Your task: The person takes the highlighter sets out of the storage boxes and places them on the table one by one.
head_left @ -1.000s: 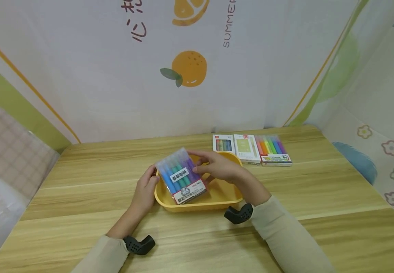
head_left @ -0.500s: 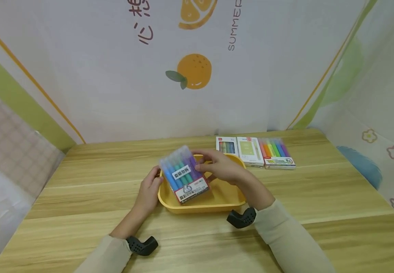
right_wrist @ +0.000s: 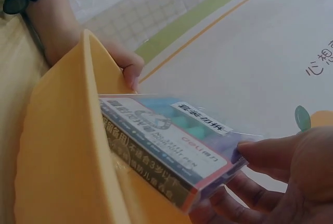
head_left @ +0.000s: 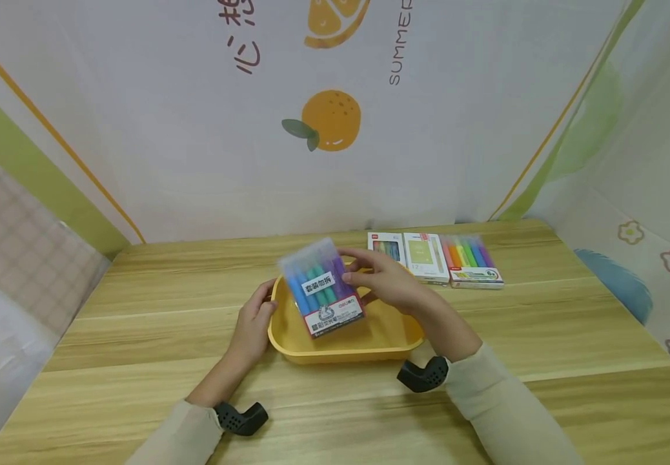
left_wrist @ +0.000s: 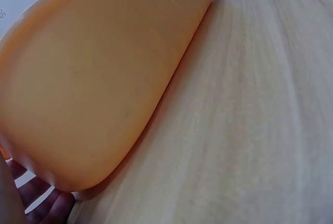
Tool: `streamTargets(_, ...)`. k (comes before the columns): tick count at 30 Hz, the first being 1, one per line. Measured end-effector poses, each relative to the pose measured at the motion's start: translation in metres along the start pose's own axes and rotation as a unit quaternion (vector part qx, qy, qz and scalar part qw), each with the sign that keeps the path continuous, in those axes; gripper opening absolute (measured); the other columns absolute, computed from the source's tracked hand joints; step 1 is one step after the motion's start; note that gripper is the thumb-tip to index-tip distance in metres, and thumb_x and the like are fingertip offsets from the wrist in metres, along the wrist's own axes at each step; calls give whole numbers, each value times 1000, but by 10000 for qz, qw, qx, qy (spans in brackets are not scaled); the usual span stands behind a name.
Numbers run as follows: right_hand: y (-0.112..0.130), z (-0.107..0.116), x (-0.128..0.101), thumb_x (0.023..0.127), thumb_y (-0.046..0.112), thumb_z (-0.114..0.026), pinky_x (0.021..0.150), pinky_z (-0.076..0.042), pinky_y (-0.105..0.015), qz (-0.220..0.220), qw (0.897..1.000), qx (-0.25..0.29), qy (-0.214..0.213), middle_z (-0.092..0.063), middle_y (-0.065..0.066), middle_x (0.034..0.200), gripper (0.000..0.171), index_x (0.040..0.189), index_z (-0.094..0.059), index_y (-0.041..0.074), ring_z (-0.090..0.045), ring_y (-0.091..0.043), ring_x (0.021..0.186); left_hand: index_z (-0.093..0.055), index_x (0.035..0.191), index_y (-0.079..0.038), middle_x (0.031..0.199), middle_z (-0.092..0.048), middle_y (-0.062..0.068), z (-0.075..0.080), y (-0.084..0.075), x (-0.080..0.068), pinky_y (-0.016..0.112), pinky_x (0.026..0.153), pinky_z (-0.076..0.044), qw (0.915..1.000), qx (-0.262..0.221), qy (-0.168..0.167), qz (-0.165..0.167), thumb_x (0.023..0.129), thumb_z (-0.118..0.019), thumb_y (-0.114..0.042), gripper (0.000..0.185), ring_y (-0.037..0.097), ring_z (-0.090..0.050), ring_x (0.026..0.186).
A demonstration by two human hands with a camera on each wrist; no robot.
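Observation:
A clear pack of blue, green and purple markers (head_left: 323, 287) hangs tilted above the yellow tray (head_left: 393, 336) in the head view. My right hand (head_left: 383, 279) grips its right edge, thumb on top; the right wrist view shows the marker pack (right_wrist: 171, 140) pinched between thumb and fingers over the tray (right_wrist: 62, 172). My left hand (head_left: 253, 320) holds the tray's left rim. In the left wrist view the tray wall (left_wrist: 99, 78) fills the frame, with fingertips (left_wrist: 41, 203) curled under its edge.
Three more stationery packs lie in a row at the back right of the wooden table (head_left: 137, 310): a small marker box (head_left: 385, 248), a white-green box (head_left: 425, 257) and a rainbow highlighter pack (head_left: 471, 259). Printed cloth walls enclose the table.
The marker pack has risen and shifted right above the tray, carried by my right hand. My left hand let go of the pack and stays on the tray's rim.

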State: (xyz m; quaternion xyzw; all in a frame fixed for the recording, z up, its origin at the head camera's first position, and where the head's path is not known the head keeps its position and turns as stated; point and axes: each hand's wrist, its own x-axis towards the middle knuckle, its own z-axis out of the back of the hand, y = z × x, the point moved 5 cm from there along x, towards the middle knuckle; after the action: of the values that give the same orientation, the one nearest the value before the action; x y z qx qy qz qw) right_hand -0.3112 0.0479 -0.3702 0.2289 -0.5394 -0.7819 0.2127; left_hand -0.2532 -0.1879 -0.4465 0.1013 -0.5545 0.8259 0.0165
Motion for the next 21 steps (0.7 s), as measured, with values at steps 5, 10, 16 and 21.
streamTargets(5, -1, 12, -5, 103, 17, -54, 78, -61, -39, 7, 9997, 79, -233, -56, -17, 125, 52, 154, -44, 23, -66, -26, 99, -54, 144, -7, 135, -63, 18, 0, -1, -1, 19, 87, -51, 10000, -48, 28, -5, 100, -38, -11, 47, 30, -64, 110)
streamTargets(10, 0, 31, -10, 104, 19, -54, 81, -61, -38, 22, 9985, 225, -493, -53, -18, 128, 54, 156, -41, 20, -66, -26, 101, -54, 144, -8, 132, -65, 17, 1, -2, -1, 20, 85, -52, 10000, -35, 55, -28, 100, -38, -11, 46, 28, -64, 108)
streamTargets(16, 6, 52, -17, 103, 22, -55, 85, -60, -39, 43, 9974, 273, -672, -54, -17, 132, 57, 158, -38, 22, -61, -32, 116, -53, 144, -8, 130, -65, 18, 1, -2, -1, 20, 83, -53, 9999, -102, 77, -54, 101, -38, -10, 46, 24, -64, 104)
streamTargets(21, 19, 69, -27, 104, 21, -53, 84, -60, -37, 205, 9961, 342, -786, -52, -13, 129, 58, 159, -35, 21, -61, -28, 117, -53, 144, -7, 131, -64, 20, 0, -1, -2, 21, 81, -54, 9997, -210, 136, -46, 101, -37, -11, 46, 24, -65, 103)
